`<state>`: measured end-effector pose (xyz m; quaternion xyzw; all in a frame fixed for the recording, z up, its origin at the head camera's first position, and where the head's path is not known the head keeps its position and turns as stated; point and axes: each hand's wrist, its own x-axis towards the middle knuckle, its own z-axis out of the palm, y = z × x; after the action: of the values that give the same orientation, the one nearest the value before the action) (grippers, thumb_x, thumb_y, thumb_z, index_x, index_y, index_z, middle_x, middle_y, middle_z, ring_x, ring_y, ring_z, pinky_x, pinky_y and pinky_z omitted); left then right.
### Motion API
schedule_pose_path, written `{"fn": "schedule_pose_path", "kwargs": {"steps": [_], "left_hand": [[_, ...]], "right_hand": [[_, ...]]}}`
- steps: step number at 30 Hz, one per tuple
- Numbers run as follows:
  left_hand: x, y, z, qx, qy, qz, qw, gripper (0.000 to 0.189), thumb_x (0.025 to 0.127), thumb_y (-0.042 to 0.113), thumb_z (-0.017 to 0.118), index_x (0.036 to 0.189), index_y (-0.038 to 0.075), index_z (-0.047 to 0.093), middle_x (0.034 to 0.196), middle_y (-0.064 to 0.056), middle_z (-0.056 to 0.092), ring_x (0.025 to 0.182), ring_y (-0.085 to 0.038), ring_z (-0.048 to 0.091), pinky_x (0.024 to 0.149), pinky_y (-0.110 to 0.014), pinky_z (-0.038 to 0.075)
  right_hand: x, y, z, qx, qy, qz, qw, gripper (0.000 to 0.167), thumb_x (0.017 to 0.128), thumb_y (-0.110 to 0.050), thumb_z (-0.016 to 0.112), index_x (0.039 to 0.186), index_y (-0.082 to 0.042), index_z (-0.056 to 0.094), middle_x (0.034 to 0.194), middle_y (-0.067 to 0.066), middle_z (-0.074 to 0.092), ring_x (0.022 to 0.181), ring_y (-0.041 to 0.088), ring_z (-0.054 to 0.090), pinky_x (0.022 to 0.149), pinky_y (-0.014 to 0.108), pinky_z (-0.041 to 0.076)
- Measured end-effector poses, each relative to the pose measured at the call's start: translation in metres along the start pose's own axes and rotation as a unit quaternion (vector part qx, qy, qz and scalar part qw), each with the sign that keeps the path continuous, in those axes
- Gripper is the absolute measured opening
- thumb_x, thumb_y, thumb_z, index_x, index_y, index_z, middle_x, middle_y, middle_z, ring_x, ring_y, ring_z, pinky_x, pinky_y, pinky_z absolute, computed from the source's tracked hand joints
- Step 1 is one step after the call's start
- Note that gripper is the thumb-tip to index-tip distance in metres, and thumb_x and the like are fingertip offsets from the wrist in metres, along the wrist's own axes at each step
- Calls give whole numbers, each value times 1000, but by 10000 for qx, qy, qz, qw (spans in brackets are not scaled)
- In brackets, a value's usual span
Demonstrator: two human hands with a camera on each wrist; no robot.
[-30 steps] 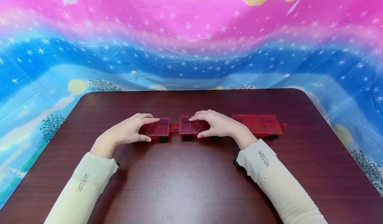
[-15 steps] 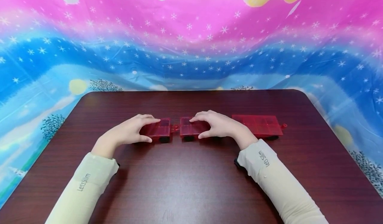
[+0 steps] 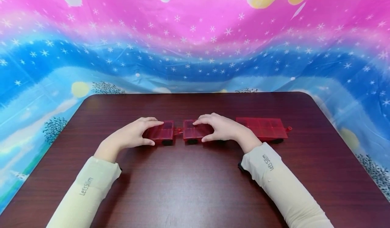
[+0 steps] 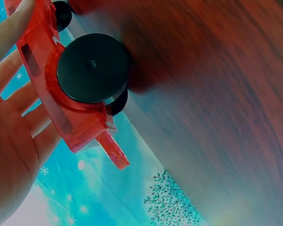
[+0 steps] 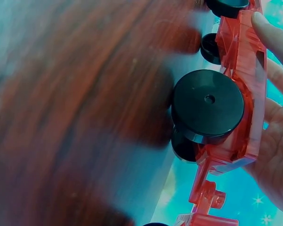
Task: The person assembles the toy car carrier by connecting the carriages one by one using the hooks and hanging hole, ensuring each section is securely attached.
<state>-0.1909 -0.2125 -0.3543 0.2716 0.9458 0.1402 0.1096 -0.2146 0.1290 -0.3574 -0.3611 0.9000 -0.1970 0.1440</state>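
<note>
Three see-through red toy train cars with black wheels stand in a row across the table. My left hand (image 3: 129,133) grips the left car (image 3: 166,130), thumb on the near side and fingers across its top and far side. My right hand (image 3: 225,128) holds the middle car (image 3: 191,130) the same way. Between these two cars sits a small red coupling (image 3: 178,130). In the left wrist view, a hitch tab (image 4: 114,151) sticks out from the left car's outer end. Behind my right wrist stands the third car (image 3: 265,128); the right wrist view shows a hitch joint (image 5: 208,194) beside the middle car.
The dark wood table (image 3: 195,187) has rounded far corners. A patterned pink and blue cloth (image 3: 195,65) hangs right behind its far edge and along both sides. Another hitch peg (image 3: 289,129) juts from the third car's right end.
</note>
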Motion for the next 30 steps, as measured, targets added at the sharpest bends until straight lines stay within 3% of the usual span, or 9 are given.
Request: {"fn": "schedule_pose_path", "kwargs": {"steps": [8,15,30], "left_hand": [[-1,1,0,138,56,39,9999,75,83,25,81,149,16,47,153,-20,42,140,-42,39,109,-58,42],[-6,-1,-2,121,153,-71,9998,73,85,37,77,149,15,48,154,-18,42,141,-41,39,111,-58,40],[-39,-8,-13,412,461,-338,9975,74,86,42,75,147,10,49,151,-20,44,139,-41,40,106,-60,44]], "right_hand": [[-3,-1,-2,-36,-33,81,10000,62,87,-34,77,144,-21,54,154,7,44,142,29,40,115,48,39],[-11,0,-6,29,62,194,9998,62,88,-32,76,144,-20,53,155,8,42,144,30,38,116,49,37],[-56,17,-16,-194,568,427,9973,60,89,-34,75,144,-21,54,155,6,43,144,30,39,113,53,40]]}}
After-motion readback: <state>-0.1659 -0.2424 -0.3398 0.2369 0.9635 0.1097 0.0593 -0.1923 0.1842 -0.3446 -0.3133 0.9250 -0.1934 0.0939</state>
